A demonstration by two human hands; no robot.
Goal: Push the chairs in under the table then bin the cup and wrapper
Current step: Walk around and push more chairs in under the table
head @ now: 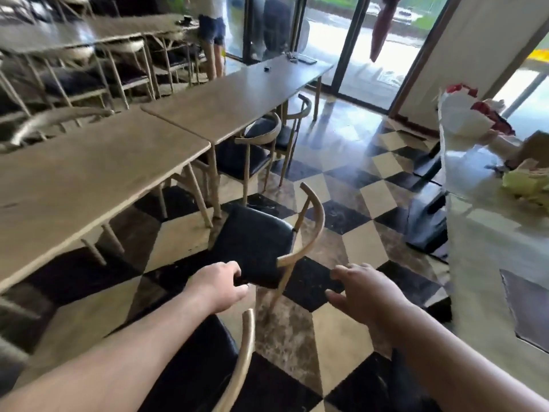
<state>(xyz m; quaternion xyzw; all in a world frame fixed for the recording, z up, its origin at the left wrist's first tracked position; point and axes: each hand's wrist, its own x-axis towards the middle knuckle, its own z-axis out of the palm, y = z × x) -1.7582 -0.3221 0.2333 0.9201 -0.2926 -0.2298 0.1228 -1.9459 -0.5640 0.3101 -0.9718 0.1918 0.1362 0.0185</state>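
Observation:
A wooden chair (255, 239) with a black seat and a curved backrest stands pulled out from the long wooden table (89, 179) at centre. My left hand (219, 285) curls its fingers over the near edge of the black seat. Just right of the backrest's near end, my right hand (361, 288) hovers with fingers apart, touching nothing. A second chair (237, 367) of the same kind stands right below my arms, at the bottom edge. No cup or wrapper is visible on the table.
Two more chairs (261, 144) are tucked under the farther table (237, 96). A white counter (490, 233) on the right carries a white-wrapped bouquet (463, 114) and yellow paper (525, 182). A person (212, 34) stands far back by glass doors. The floor is checkered tile.

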